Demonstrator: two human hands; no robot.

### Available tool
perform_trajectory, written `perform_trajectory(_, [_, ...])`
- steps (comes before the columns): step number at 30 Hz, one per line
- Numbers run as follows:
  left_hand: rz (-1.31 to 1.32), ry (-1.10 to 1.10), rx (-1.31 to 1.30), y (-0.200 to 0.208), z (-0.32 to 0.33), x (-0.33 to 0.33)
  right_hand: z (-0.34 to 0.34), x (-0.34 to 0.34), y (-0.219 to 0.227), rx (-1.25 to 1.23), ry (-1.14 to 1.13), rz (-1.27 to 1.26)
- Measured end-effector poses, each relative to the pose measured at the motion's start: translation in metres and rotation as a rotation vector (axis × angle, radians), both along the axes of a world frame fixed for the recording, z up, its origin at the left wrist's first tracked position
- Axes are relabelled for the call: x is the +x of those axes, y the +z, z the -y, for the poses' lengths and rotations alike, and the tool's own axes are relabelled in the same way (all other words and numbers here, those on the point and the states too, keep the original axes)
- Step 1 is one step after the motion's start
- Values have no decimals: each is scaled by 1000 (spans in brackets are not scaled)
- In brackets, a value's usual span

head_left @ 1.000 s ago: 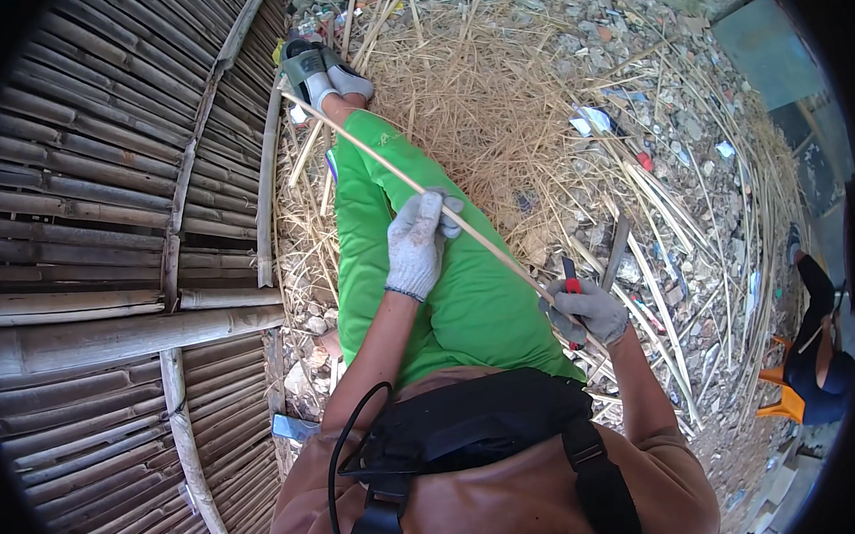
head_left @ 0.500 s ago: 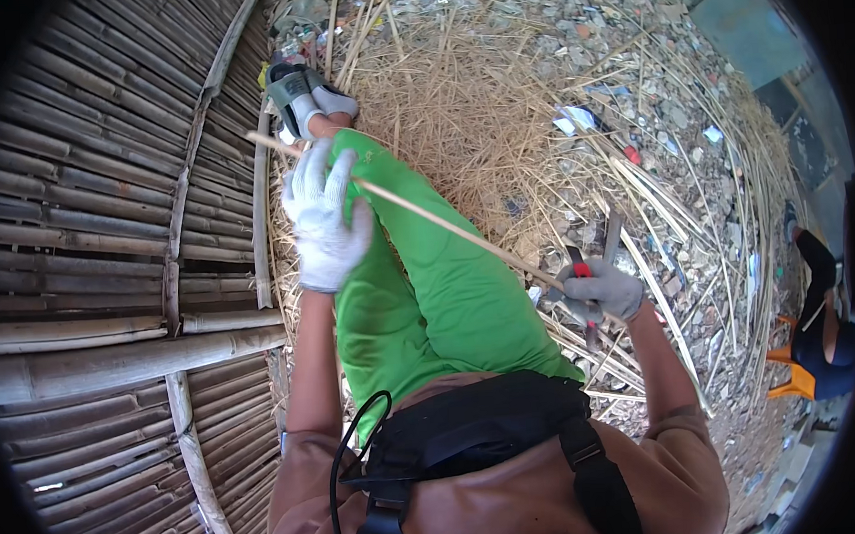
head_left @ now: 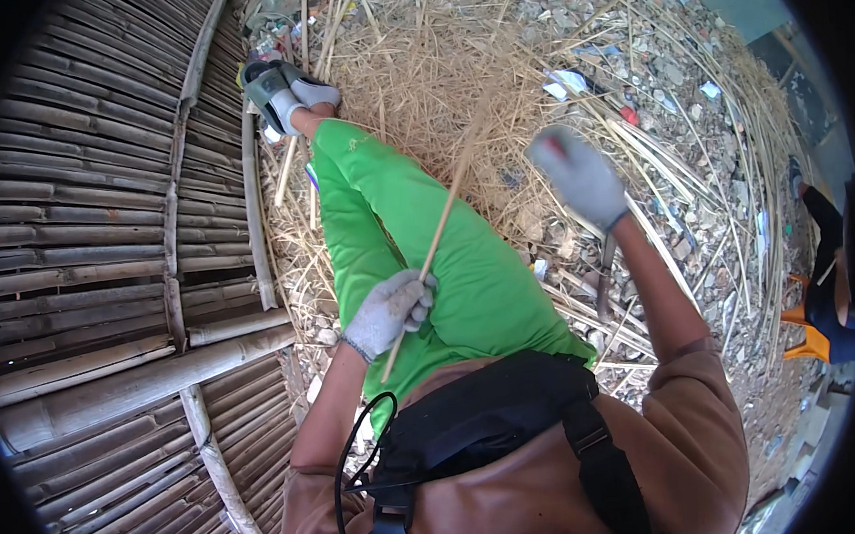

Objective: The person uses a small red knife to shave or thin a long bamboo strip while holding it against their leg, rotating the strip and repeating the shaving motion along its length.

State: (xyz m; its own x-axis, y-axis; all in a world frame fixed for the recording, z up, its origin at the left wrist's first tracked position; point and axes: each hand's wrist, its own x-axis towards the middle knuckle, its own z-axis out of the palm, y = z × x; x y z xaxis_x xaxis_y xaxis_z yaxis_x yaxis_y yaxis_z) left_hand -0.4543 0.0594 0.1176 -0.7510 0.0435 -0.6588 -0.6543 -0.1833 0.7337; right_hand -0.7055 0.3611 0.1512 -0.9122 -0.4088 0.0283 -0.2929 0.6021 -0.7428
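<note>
My left hand (head_left: 391, 311), in a white work glove, is closed around a thin split-bamboo stick (head_left: 437, 233) above my green-trousered lap. The stick slants up and away to the right, its far end blurred. To the right, over the ground litter, is my gloved right hand (head_left: 581, 179), smeared by motion. Its fingers are curled round a red-handled tool (head_left: 553, 148), of which only a bit of red shows. Below the right wrist, partly behind the forearm, a dark narrow piece (head_left: 605, 283) shows; whether it belongs to the tool I cannot tell.
A bamboo-slat wall (head_left: 83, 234) rises close on my left. Dry shavings (head_left: 439, 85) and long bamboo strips (head_left: 666, 166) lie over stony ground around my legs. At the far right, another person sits near an orange chair (head_left: 807, 336).
My left hand has come down and back toward my lap, now gripping the stick near its close end. The right hand has moved up and away from the stick, which has swung to point forward.
</note>
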Motion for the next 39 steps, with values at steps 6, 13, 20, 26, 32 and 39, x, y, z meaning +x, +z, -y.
perform_trajectory(6, [-36,221,433,-25,-13,-23,51,60,-71,126,302,186])
perform_trajectory(13, [-70,229,406,-27,-11,-21,85,49,-73,320,308,43])
perform_trajectory(20, [-81,301,411,-19,-19,-10,91,43,-72,376,389,-14])
perform_trajectory(26, [-92,286,180,-11,-20,7,96,46,-75,388,430,-68])
perform_trajectory(32, [-42,240,-23,18,-18,57,101,47,-83,402,420,-115])
perform_trajectory(39, [-83,175,-305,13,-15,144,105,55,-81,379,414,-201])
